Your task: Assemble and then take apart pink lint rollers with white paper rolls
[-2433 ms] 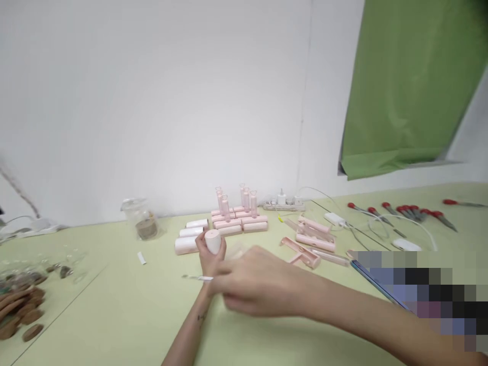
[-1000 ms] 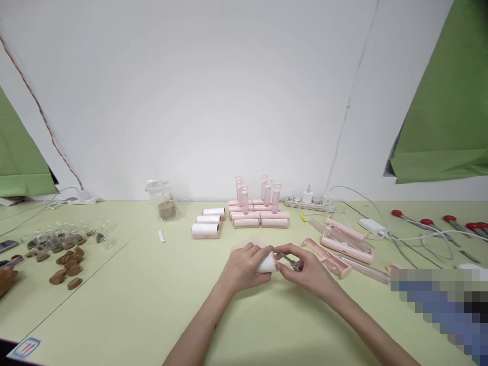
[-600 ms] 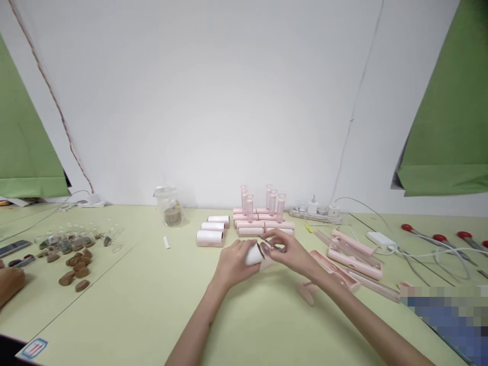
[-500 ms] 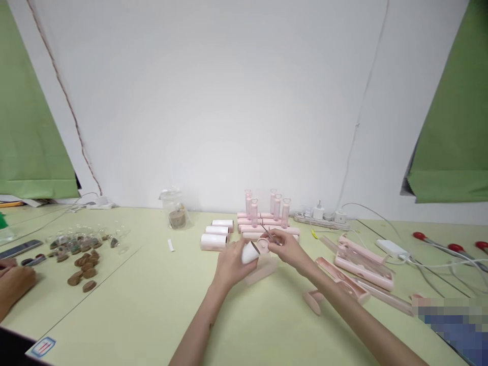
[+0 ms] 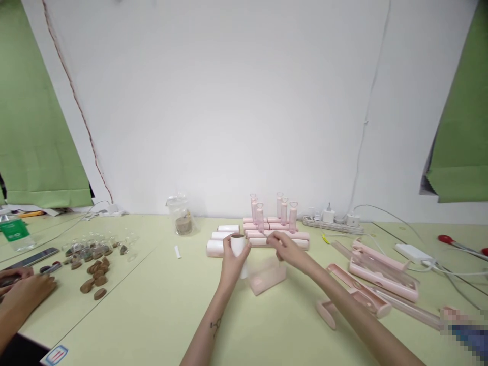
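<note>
My left hand [image 5: 232, 260] is wrapped round a white roll [image 5: 238, 245], held upright with its dark hollow end facing up. My right hand [image 5: 282, 248] is closed in a pinch on a thin dark tool [image 5: 264, 234], whose kind I cannot make out. Below and between the hands is a pale pink, partly see-through box [image 5: 267, 280], blurred at its top. Behind my left hand lie several white rolls [image 5: 215, 248]. Just beyond my right hand are stacked pink tubes [image 5: 301, 236], with upright pink see-through bottle-like pieces [image 5: 293, 217] among them.
Open pink cases [image 5: 383, 277] and clear covers lie at the right, near a power strip [image 5: 331, 224] and cables. A clear bag [image 5: 183, 218] stands by the wall. At the left, brown discs [image 5: 99, 294] and glassy pieces lie near another person's hands [image 5: 28, 292].
My left hand has turned the white roll from tilted to upright. My right hand has shifted slightly away from it. The pink box shows lower, beneath the hands, and the whole view has shifted.
</note>
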Tool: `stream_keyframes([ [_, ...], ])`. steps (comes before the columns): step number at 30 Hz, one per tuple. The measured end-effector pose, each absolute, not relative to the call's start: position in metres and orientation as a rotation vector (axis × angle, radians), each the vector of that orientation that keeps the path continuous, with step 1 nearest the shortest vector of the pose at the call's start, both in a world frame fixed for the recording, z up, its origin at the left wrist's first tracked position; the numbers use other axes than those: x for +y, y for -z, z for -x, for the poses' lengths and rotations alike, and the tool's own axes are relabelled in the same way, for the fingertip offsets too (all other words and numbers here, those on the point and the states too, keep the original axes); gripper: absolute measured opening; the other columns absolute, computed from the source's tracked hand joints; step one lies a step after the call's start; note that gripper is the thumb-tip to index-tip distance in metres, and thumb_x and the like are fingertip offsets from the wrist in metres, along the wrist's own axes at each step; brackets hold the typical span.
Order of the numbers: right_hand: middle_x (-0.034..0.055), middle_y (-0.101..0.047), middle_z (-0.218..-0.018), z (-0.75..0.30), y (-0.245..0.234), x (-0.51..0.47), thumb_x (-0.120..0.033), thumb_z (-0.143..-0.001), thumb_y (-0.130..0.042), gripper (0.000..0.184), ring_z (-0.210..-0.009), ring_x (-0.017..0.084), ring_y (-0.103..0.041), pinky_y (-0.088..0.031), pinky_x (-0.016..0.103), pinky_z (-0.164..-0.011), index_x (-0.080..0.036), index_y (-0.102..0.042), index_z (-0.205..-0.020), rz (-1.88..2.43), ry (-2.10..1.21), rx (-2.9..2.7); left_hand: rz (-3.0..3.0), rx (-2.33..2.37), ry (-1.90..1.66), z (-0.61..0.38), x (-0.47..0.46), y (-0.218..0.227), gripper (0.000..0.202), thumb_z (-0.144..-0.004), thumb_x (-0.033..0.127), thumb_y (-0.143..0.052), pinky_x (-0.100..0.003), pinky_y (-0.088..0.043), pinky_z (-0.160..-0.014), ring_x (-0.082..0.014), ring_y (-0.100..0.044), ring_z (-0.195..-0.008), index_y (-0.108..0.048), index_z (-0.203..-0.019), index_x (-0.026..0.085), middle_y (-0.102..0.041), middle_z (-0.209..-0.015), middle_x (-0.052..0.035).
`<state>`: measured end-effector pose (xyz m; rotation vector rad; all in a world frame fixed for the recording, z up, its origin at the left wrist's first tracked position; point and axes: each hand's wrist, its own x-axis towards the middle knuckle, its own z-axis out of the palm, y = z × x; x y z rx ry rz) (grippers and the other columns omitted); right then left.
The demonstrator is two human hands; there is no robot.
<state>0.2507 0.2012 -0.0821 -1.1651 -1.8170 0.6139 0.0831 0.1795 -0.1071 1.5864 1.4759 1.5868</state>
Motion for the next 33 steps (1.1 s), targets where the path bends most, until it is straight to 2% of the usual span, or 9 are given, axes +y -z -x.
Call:
stream_keyframes([
  [5,0.005,-0.057,-0.095,-0.274,0.036,0.194,-0.047,-0.083,-0.037,0.031,-0.093,0.019,-0.052,-0.041,0.03,-0.078,-0.02,-0.052,-0.089,0.926,-0.493,-1.611,-1.761,1.204,-1.536,-0.114,0.179,0.096,0.032,-0.072,0.029,-0.055,-0.027,-0.041,-0.08,-0.017,-0.054,-0.092,-0.044,-0.101,0.02,-0.056,-0.098,-0.0042],
  [8,0.0054,-0.056,-0.092,-0.276,0.028,0.188,-0.044,-0.084,-0.036,0.028,-0.09,0.018,-0.053,-0.042,0.03,-0.077,-0.02,-0.048,-0.09,0.891,-0.443,-1.557,-1.843,1.034,-1.47,-0.128,0.18,0.094,0.034,-0.069,0.023,-0.058,-0.029,-0.041,-0.082,-0.0173,-0.053,-0.093,-0.046,-0.101,0.022,-0.056,-0.099,-0.0028],
  [11,0.0022,-0.056,-0.078,-0.272,0.033,0.186,-0.034,-0.078,-0.047,0.017,-0.077,0.016,-0.056,-0.044,0.027,-0.071,-0.019,-0.052,-0.079,0.924,-0.446,-1.674,-1.813,1.017,-1.463,-0.135,0.181,0.094,0.035,-0.069,0.024,-0.059,-0.03,-0.042,-0.08,-0.0176,-0.054,-0.09,-0.046,-0.101,0.022,-0.056,-0.099,-0.0028],
  [15,0.0008,-0.056,-0.075,-0.27,0.047,0.189,-0.021,-0.061,-0.059,0.006,-0.071,0.015,-0.055,-0.042,0.024,-0.061,-0.018,-0.059,-0.057,1.083,-0.492,-1.872,-1.85,1.005,-1.456,-0.137,0.181,0.095,0.034,-0.069,0.024,-0.058,-0.029,-0.042,-0.079,-0.0179,-0.054,-0.092,-0.046,-0.101,0.022,-0.056,-0.1,-0.0026],
  [22,-0.0035,-0.048,-0.042,-0.276,0.059,0.192,-0.015,-0.057,-0.06,0.029,-0.045,0.011,-0.047,-0.034,0.021,-0.046,-0.016,-0.043,-0.033,1.201,-0.604,-2.027,-2.078,1.025,-1.253,-0.138,0.175,0.103,0.045,-0.067,0.019,-0.06,-0.031,-0.039,-0.084,-0.0188,-0.052,-0.098,-0.044,-0.108,0.024,-0.056,-0.107,-0.002],
  [25,-0.0007,-0.058,-0.058,-0.279,0.046,0.188,-0.023,-0.064,-0.059,0.02,-0.057,0.014,-0.054,-0.04,0.024,-0.055,-0.016,-0.053,-0.046,1.158,-0.562,-1.967,-2.003,1.083,-1.333,-0.136,0.177,0.098,0.042,-0.069,0.024,-0.06,-0.031,-0.04,-0.082,-0.0186,-0.054,-0.095,-0.043,-0.107,0.022,-0.057,-0.103,-0.0027],
  [27,0.0027,-0.062,-0.082,-0.285,0.029,0.181,-0.031,-0.075,-0.05,0.016,-0.078,0.017,-0.056,-0.042,0.026,-0.068,-0.018,-0.058,-0.071,1.118,-0.495,-1.858,-2.0,1.152,-1.376,-0.132,0.179,0.091,0.041,-0.07,0.029,-0.06,-0.031,-0.041,-0.081,-0.0191,-0.053,-0.093,-0.045,-0.107,0.022,-0.057,-0.103,-0.0031],
  [29,0.0049,-0.059,-0.098,-0.293,0.012,0.17,-0.035,-0.086,-0.035,0.024,-0.092,0.017,-0.053,-0.04,0.029,-0.078,-0.019,-0.052,-0.091,1.054,-0.412,-1.69,-2.065,1.236,-1.355,-0.128,0.18,0.086,0.044,-0.072,0.034,-0.058,-0.031,-0.039,-0.082,-0.0201,-0.051,-0.097,-0.045,-0.112,0.024,-0.056,-0.106,-0.0034],
  [33,0.0029,-0.06,-0.087,-0.306,-0.014,0.14,-0.035,-0.089,-0.033,0.019,-0.084,0.017,-0.057,-0.044,0.032,-0.076,-0.021,-0.044,-0.083,0.79,-0.375,-1.376,-2.423,1.595,-0.865,-0.125,0.181,0.095,0.051,-0.077,0.041,-0.051,-0.035,-0.038,-0.085,-0.0241,-0.046,-0.102,-0.04,-0.123,0.025,-0.054,-0.109,-0.0061],
])
